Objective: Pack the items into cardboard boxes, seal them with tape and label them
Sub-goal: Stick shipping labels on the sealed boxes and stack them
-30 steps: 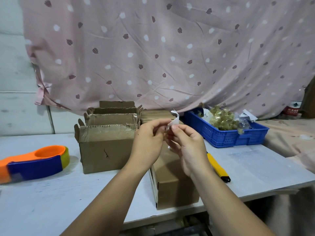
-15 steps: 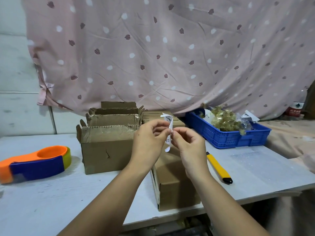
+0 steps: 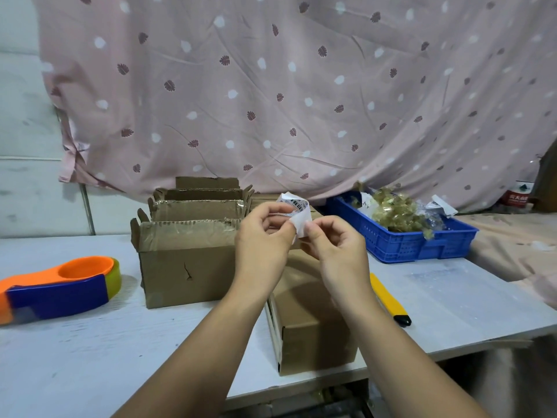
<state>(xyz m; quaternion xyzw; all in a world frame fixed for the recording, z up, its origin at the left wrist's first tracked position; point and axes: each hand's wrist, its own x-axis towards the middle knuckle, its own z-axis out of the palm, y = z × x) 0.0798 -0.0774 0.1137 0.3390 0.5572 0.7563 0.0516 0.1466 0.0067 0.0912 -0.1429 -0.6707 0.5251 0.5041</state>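
A pink cloth curtain printed with white dots and dark leaves (image 3: 301,86) fills the upper half and hides whatever stands behind it. Below it lies the white painted surface (image 3: 75,357), cut off at the near edge. A row of open brown cardboard boxes (image 3: 187,267) stands at 10 o'clock from centre; what they hold cannot be seen. A closed brown cardboard box (image 3: 313,336) sits at 6 o'clock, its top mostly covered by the forearms. A blue slotted plastic crate (image 3: 401,245) at 3 o'clock holds crinkled clear packets, hard to make out. An orange-and-blue tape dispenser (image 3: 57,285) lies at 9 o'clock, cropped by the frame. The left hand (image 3: 262,248) and right hand (image 3: 337,251) are raised above the closed box, each pinching one edge of the label. A yellow utility knife (image 3: 388,300) lies at 4 o'clock, just beside the closed box. The small white barcode label (image 3: 297,212) curls between the fingertips, its print too small to read.
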